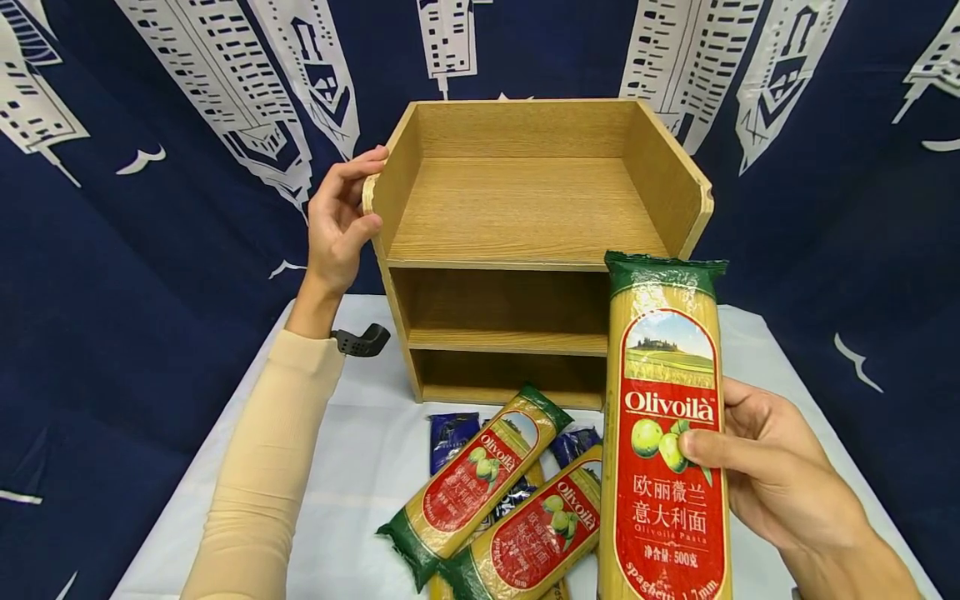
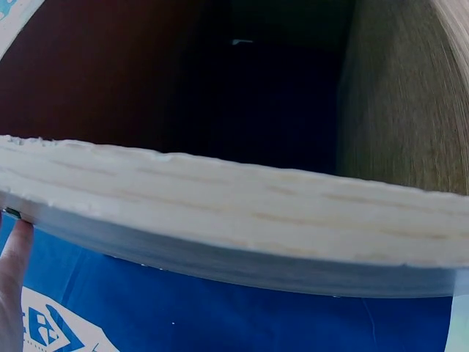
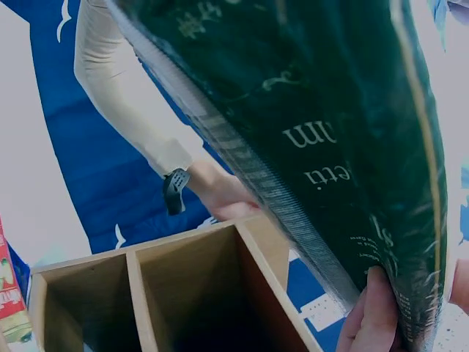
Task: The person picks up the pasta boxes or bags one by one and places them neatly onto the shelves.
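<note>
A wooden shelf unit [image 1: 525, 242] stands on a cloth-covered table [image 1: 360, 467], backed by a hanging printed curtain [image 1: 150, 208]. The left hand [image 1: 341, 221] grips the unit's upper left side panel, with the open top tray just right of that grip and two open compartments stacked below it. The right hand [image 1: 772, 475] holds a spaghetti packet [image 1: 667, 433] upright in front of the unit's right side. Left of and below that grip, more pasta packets [image 1: 495, 500] lie piled on the table, before the lowest compartment.
</note>
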Demonstrator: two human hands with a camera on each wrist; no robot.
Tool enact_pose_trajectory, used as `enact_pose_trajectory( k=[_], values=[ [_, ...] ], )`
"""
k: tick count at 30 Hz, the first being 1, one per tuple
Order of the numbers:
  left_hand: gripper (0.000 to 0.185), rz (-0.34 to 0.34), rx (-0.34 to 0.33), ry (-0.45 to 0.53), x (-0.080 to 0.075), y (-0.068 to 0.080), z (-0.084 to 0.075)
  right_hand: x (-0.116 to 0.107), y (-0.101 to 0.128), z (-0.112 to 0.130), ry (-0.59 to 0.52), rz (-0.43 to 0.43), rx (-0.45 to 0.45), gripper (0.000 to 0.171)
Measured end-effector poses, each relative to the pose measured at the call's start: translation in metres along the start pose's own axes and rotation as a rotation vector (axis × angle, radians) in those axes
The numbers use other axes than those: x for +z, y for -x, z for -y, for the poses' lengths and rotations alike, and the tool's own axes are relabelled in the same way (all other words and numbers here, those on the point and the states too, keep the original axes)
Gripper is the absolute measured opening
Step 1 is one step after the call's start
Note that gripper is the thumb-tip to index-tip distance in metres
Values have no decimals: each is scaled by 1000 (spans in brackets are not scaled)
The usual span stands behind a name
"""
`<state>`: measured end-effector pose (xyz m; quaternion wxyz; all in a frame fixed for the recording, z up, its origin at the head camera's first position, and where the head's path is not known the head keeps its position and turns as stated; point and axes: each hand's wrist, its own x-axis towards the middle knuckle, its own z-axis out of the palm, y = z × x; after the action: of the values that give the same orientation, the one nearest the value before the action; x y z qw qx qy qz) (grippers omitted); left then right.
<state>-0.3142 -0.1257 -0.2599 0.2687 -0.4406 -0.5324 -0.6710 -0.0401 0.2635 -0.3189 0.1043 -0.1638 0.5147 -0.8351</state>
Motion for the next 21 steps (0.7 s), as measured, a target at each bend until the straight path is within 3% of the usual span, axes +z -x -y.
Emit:
enact_pose_trajectory(
  k=[10, 21],
  values=[
    [56, -4, -2, -16, -1, 0, 1, 7, -30, 9, 102, -62, 30, 43],
    [53, 2, 5, -12, -2, 0, 2, 5, -58, 16, 15, -62, 48, 35]
  ],
)
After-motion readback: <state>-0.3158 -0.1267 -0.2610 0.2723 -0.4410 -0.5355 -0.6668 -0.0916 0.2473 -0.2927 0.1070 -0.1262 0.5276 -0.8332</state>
